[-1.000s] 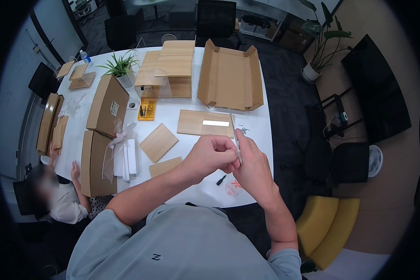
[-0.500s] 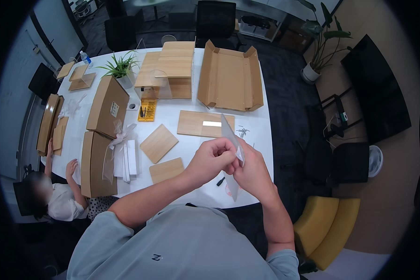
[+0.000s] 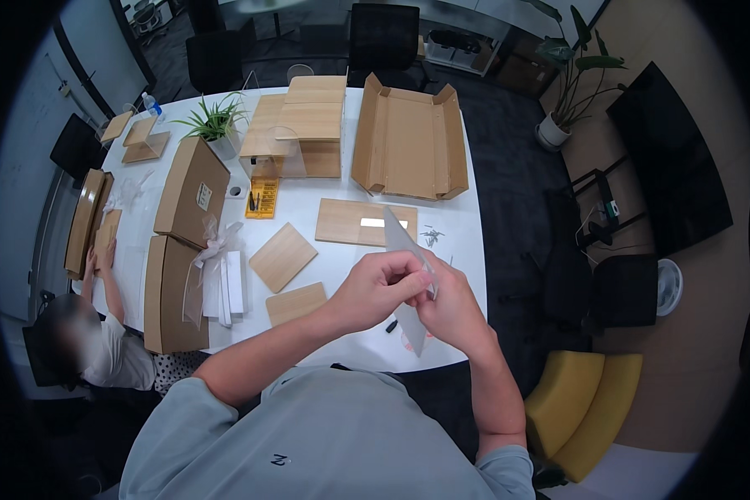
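Observation:
A thin, pale grey panel point(image 3: 401, 234) stands on edge between my hands, over the near part of the white table point(image 3: 362, 350). My right hand point(image 3: 457, 310) grips it from the right side. My left hand point(image 3: 381, 287) is closed, its thumb and forefinger pinched together against the panel's near face; whatever is in the pinch is too small to make out. Beyond the panel lies a wood-grain board point(image 3: 342, 221) with a white strip on it. A pile of small screws point(image 3: 431, 237) sits to its right. A small black object point(image 3: 392, 327) rests near the panel's lower end.
Two loose boards point(image 3: 283, 257) point(image 3: 298, 304) lie left of my hands. Farther back stand a wood-grain shelf unit point(image 3: 312, 117), an open cardboard box point(image 3: 408, 142) and a yellow tool tray point(image 3: 262, 198). Tall cartons point(image 3: 175, 292) separate me from a seated person point(image 3: 121, 354) at left.
The panel's top end has tilted slightly to the left, while both hands keep nearly the same place. The person at left has brought both hands together on a piece of cardboard.

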{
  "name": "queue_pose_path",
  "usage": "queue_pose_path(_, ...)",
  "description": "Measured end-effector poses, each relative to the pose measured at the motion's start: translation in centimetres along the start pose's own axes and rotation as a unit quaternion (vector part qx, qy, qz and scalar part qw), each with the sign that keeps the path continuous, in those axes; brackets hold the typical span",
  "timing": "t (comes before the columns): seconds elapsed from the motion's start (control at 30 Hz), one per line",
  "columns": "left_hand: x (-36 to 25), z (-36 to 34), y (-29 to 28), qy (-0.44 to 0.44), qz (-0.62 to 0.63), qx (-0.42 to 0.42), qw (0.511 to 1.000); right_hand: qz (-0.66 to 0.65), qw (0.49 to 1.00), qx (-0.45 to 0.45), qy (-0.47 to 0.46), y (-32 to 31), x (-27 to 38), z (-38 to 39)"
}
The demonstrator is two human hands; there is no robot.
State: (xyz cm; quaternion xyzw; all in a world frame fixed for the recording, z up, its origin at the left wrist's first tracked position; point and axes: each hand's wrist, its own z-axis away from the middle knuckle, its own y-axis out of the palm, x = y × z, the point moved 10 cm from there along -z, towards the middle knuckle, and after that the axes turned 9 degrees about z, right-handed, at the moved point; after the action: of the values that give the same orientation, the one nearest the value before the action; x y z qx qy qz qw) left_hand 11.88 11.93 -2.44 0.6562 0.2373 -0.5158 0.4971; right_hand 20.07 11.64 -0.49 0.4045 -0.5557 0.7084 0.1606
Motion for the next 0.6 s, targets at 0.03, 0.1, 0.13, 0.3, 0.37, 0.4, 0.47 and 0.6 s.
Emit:
queue_pose_path(0.03,0.2,0.0,-0.5,0.013,-0.017,-0.017,1.000,-0.004,1.000,-0.003,-0.004,-0.1,-0.1,0.1)
queue_pose_path(0.1,-0.1,0.4,-1.0,0.039,-0.089,-0.044,0.994,-0.025,0.999,0.020,0.013,0.2,-0.4,0.2)
queue_pose_path(0.13,-0.4,0.8,-1.2,0.053,-0.145,-0.055,0.987,-0.042,0.998,0.045,0.033,0.6,-0.5,0.2)
queue_pose_path(0.3,-1.8,1.0,-0.7,0.089,-0.202,-0.037,0.975,-0.213,0.973,0.081,-0.032,1.9,-1.0,1.1)
queue_pose_path(0.37,-1.4,0.5,-0.5,0.108,-0.208,-0.012,0.972,-0.330,0.942,0.036,-0.054,1.8,-1.9,1.1)
queue_pose_path(0.4,-1.0,0.2,-0.5,0.107,-0.206,-0.007,0.973,-0.324,0.945,0.019,-0.035,1.8,-2.6,1.1)
queue_pose_path(0.47,-0.3,-0.4,-0.9,0.106,-0.207,0.001,0.973,-0.314,0.949,-0.016,-0.002,2.0,-3.9,0.7)
queue_pose_path(0.6,1.3,-0.7,-2.4,0.113,-0.203,-0.010,0.972,-0.387,0.915,-0.087,0.074,1.8,-8.8,0.3)
